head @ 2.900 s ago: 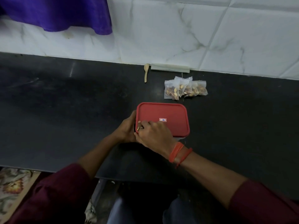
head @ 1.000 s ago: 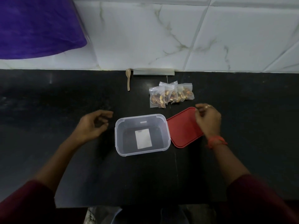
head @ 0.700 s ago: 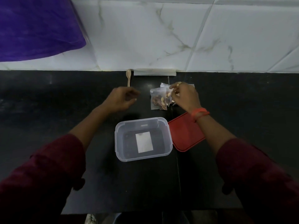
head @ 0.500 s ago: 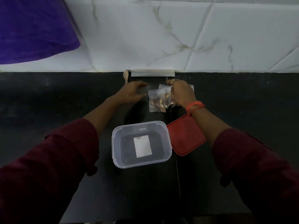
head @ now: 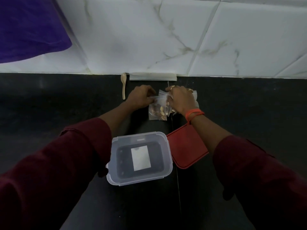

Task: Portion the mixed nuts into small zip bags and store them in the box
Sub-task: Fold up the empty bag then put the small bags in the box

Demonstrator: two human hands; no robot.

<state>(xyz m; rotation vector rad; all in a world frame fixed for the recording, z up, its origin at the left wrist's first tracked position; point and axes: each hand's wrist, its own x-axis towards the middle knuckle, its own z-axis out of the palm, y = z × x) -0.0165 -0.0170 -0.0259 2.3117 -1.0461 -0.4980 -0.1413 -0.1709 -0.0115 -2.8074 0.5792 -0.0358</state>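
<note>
Small clear zip bags of mixed nuts (head: 158, 111) lie in a pile on the black counter near the wall. My left hand (head: 141, 97) pinches the left upper corner of the front bag. My right hand (head: 181, 100) lies over the right side of the pile with its fingers curled round the bags, hiding most of them. The clear plastic box (head: 168, 153) stands open nearer to me, holding only a white paper label on its floor. Its red lid (head: 186, 146) lies flat at the box's right side, partly under my right forearm.
A small wooden spoon (head: 124, 87) lies left of the bags by the wall. A flat white strip (head: 152, 76) rests against the marble-tiled wall. Purple cloth (head: 28, 27) hangs at the upper left. The black counter (head: 49, 105) stretches wide to both sides.
The lid came off the box and was laid down to its right. Both hands then reached forward to the nut bags; my left hand now has hold of the front bag.
</note>
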